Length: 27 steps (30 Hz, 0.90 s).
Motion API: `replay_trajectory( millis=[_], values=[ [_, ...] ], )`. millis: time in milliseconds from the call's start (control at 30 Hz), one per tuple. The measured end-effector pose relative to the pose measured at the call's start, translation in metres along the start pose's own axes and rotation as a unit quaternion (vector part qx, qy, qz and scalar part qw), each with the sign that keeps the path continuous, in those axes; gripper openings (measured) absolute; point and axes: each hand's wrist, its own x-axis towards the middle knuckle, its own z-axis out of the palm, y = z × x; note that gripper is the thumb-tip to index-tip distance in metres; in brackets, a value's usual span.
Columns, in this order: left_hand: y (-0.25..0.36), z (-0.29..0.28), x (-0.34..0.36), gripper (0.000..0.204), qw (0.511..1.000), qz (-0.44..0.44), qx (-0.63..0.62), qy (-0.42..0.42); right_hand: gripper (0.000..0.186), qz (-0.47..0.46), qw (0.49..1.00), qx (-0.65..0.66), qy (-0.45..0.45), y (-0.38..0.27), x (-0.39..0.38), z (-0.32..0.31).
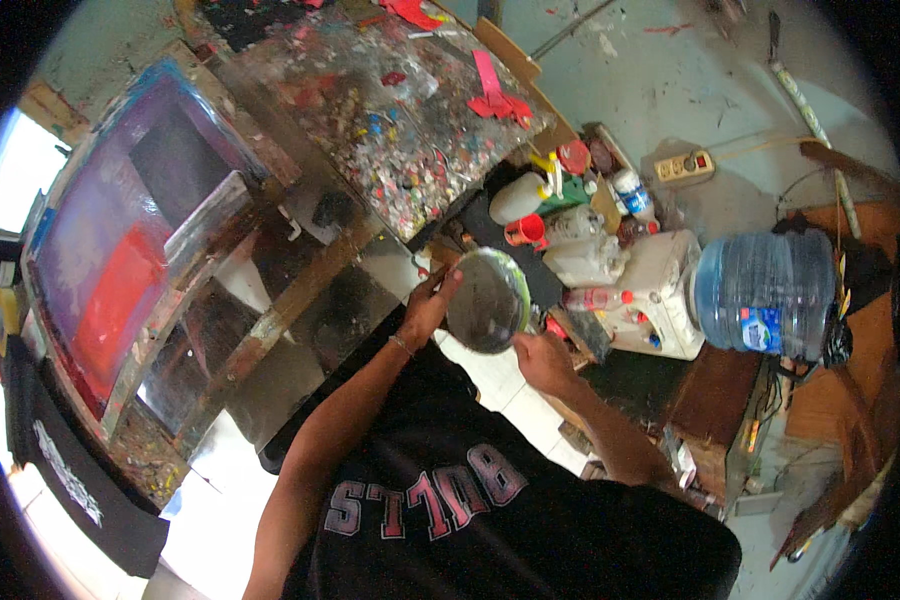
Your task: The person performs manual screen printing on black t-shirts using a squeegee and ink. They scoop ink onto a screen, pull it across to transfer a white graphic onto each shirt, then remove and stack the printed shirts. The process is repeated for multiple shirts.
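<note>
In front of my chest is a round tub (487, 300), its inside greyish and its rim smeared yellow-green on the right. My left hand (432, 308) grips its left side, fingers wrapped at the edge. Close against the tub's lower right rim, my right hand (547, 362) is closed in a fist; whatever lies inside those fingers is hidden. Just beyond the tub stand a red cup (525, 231) and a white spray bottle (520, 198) with a yellow head.
A paint-crusted worktable (370, 110) lies ahead, with pink scraps (500, 105). Leftward is a framed printing screen (160, 130) with a red patch. At right are a white jerrycan (660, 300), a large blue water jug (765, 292) and a power strip (684, 168). Black fabric (80, 470) hangs lower left.
</note>
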Motion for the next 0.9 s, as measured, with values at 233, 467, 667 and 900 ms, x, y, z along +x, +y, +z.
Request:
replay_trajectory(
  millis=[233,467,667,900],
  values=[
    [-0.011,0.018,0.004,0.060,0.989,0.121,0.070,-0.047,0.019,0.017,0.990,-0.120,0.075,0.011,-0.025,-0.026],
    [0.119,-0.026,-0.088,0.056,0.989,0.143,-0.005,0.036,0.020,-0.195,0.969,0.051,0.141,-0.094,-0.013,-0.184],
    [0.230,-0.173,-0.180,0.045,0.838,0.476,0.051,0.261,0.024,-0.471,0.855,-0.024,0.215,-0.239,0.065,-0.256],
    [0.300,-0.295,-0.242,0.055,0.771,0.436,0.037,0.463,0.023,-0.622,0.730,0.069,0.275,-0.404,0.212,-0.271]
  ],
)
